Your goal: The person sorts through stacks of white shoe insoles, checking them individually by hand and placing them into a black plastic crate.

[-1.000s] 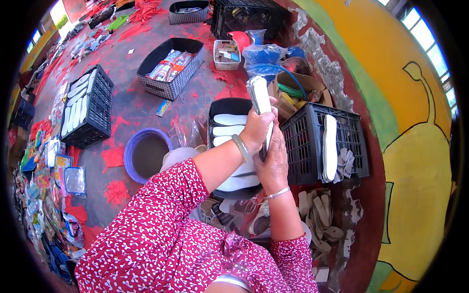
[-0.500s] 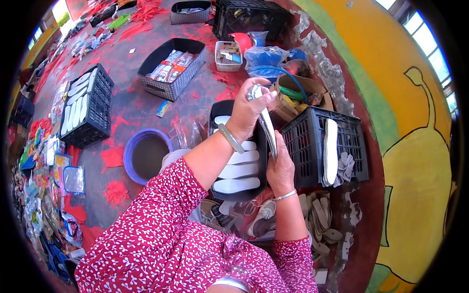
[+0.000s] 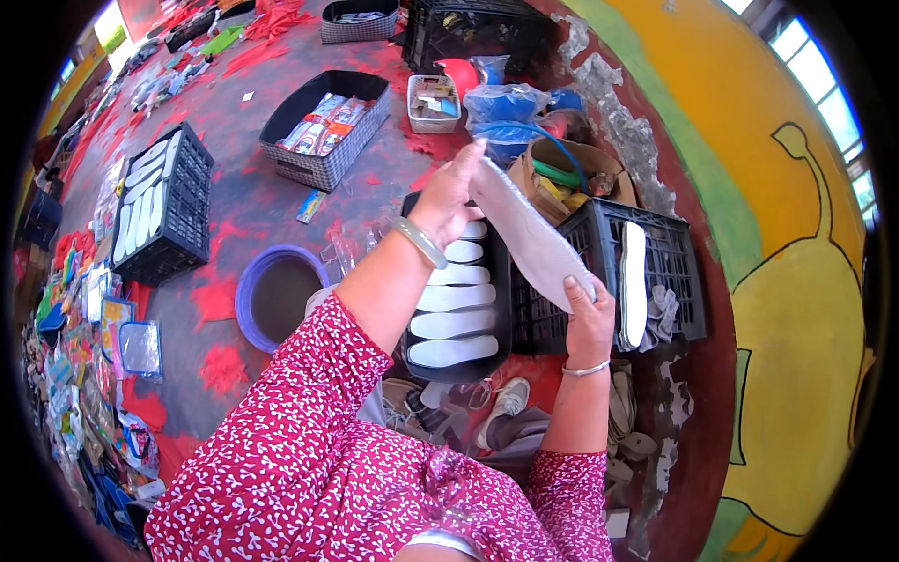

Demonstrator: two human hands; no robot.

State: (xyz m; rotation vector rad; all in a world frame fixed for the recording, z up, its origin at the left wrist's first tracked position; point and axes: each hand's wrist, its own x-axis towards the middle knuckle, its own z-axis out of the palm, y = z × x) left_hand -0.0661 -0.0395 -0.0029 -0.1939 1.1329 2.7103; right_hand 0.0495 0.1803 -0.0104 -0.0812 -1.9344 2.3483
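A long pale insole (image 3: pixel 529 229) is stretched between my two hands, its flat face turned up toward me. My left hand (image 3: pixel 454 201) grips its far, upper end with thumb and fingers. At the near right end, my right hand (image 3: pixel 590 314) pinches the edge, thumb on top. Below them a dark bin (image 3: pixel 503 342) holds a row of white insoles (image 3: pixel 454 324) laid side by side. To the right, more white insoles (image 3: pixel 633 286) stand upright on a black crate (image 3: pixel 674 253), with a grey cloth (image 3: pixel 661 317) beside them.
On the left are a black crate (image 3: pixel 183 229) of insoles and a purple tub (image 3: pixel 245 304) of dark water. A woven basket (image 3: pixel 314 171) holds packets farther off. A cardboard box (image 3: pixel 609 169) stands by the wall. Red scraps (image 3: pixel 223 370) litter the floor.
The insole, seen nearly edge-on before, is now turned with its broad face showing. My right hand has moved right and my left hand has shifted slightly left.
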